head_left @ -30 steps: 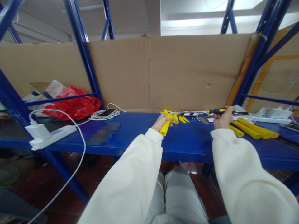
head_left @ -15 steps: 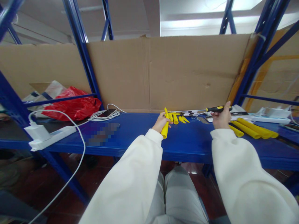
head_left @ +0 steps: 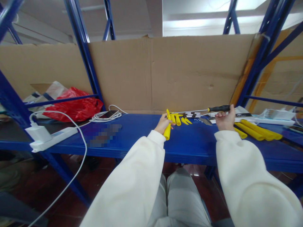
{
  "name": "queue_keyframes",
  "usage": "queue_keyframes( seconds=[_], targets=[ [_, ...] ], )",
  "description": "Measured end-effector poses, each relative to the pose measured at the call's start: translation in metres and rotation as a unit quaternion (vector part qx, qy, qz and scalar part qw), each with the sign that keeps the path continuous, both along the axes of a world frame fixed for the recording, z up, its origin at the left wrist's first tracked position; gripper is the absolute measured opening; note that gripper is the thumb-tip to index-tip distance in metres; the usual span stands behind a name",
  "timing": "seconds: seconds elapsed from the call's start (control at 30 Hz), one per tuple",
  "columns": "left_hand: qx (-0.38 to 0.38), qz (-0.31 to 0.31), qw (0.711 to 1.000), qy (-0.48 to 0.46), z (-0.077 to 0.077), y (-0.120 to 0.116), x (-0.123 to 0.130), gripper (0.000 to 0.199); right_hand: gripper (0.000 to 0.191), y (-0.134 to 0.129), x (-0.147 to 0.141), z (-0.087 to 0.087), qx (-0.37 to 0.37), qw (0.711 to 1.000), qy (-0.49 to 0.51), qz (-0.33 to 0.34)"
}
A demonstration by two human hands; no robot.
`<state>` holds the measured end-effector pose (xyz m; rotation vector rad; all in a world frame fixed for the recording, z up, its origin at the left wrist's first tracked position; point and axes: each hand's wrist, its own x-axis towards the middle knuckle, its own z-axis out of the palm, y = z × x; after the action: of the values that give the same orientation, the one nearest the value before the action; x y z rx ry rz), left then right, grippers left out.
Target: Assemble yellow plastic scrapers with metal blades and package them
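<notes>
My left hand [head_left: 162,123] is closed around a yellow tube-shaped piece [head_left: 167,132], held upright above the blue shelf. In my right hand [head_left: 226,119] is a screwdriver [head_left: 217,108], gripped at the end of its black and yellow handle. Its long shaft points left, and the tip ends at or near the top of the held yellow piece; the exact contact is too small to make out. Several small yellow pieces [head_left: 178,120] lie just right of my left hand. Longer yellow tubes [head_left: 252,130] rest to the right of my right hand.
Small black-and-white items [head_left: 189,114] and a flat metal piece [head_left: 206,121] lie beneath the shaft. A red plastic bag [head_left: 74,105], a coiled white cable [head_left: 105,117] and a white power strip [head_left: 56,138] are on the left. Cardboard [head_left: 180,72] stands behind the blue shelf [head_left: 139,142].
The screwdriver handle has turned, and its yellow patch has mostly rolled out of sight. My right hand has shifted slightly right, with its fingers rolled around the handle. My left hand has stayed put.
</notes>
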<state>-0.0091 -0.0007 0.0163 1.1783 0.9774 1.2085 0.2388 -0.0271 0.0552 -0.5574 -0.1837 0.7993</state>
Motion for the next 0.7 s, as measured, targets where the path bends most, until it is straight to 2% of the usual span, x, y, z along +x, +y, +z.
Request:
queue_keyframes(
  seconds=[0.27, 0.47, 0.7],
  targets=[
    [0.009, 0.008, 1.0, 0.002, -0.002, 0.004, 0.0, 0.07, 0.035, -0.001, 0.004, -0.004, 0.042, 0.999, -0.017, 0.014],
    [0.012, 0.013, 1.0, 0.006, -0.004, 0.006, -0.001, 0.07, 0.04, 0.007, 0.013, -0.008, 0.028, 0.999, -0.043, -0.011],
    [0.011, 0.018, 1.0, 0.002, -0.004, 0.005, -0.001, 0.073, 0.037, 0.005, 0.008, -0.006, -0.002, 0.999, -0.037, -0.015]
  ],
)
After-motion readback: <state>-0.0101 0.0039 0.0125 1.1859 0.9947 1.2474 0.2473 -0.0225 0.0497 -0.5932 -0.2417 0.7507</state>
